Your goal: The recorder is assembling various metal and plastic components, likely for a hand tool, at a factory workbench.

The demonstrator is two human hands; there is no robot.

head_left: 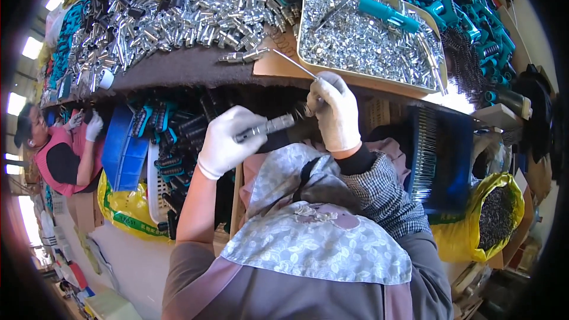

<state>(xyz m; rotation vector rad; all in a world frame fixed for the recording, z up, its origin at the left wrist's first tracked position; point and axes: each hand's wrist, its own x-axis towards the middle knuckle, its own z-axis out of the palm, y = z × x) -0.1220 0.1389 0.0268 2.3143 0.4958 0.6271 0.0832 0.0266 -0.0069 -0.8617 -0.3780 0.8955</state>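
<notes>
Both hands in white gloves, raised in front of chest. Left hand (227,140) lower, fingers curled into closed grip, knuckles up, thumb side pointing right. Left forearm bare, rising from lower edge, short grey sleeve at upper arm. Right hand (334,109) higher and just right of left, fingers pinched shut at top, back of hand toward camera. Right forearm in checked sleeve, elbow bent, dark cuff at wrist.
</notes>
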